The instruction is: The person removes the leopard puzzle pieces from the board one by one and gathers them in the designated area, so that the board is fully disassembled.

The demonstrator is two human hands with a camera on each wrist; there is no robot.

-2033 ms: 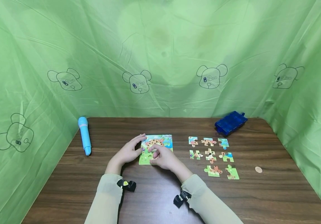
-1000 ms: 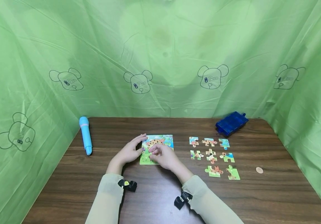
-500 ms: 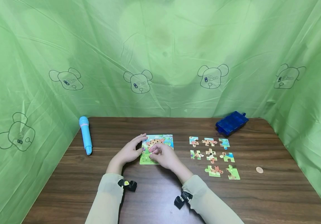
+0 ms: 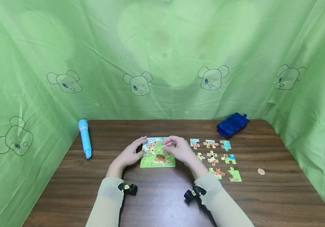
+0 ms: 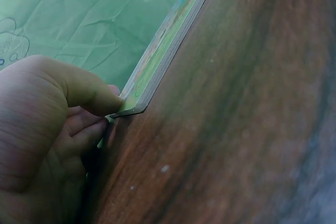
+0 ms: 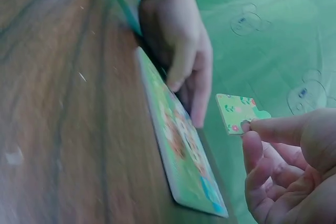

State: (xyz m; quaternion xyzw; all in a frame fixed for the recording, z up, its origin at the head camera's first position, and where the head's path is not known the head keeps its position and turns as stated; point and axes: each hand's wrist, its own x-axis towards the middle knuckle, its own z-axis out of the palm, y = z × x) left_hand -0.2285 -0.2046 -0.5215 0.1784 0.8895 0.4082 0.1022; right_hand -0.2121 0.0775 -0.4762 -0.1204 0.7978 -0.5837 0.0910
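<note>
A square picture board [image 4: 150, 164] with spotted brown animals on green and blue lies flat mid-table. My left hand [image 4: 126, 156] rests along its left side, fingers straight toward the far left corner; the left wrist view shows the thumb [image 5: 89, 87] against the board's edge. Above the board, my right hand [image 4: 181, 150] pinches a green jigsaw piece [image 6: 237, 113] printed with small flowers between thumb and index finger. In the right wrist view the piece is held tilted, clear of the board. Several loose jigsaw pieces [image 4: 212, 158] lie in rows to the right, partly hidden by the right wrist.
A blue toy microphone [image 4: 85, 138] lies at the back left of the brown wooden table [image 4: 162, 201]. A dark blue plastic box [image 4: 233, 125] stands at the back right. A small round pale disc [image 4: 261, 171] lies right of the loose pieces. Green curtains surround the table.
My right hand has moved right and up from the middle of the board, uncovering more of its picture. The left hand has stayed at the board's left side.
</note>
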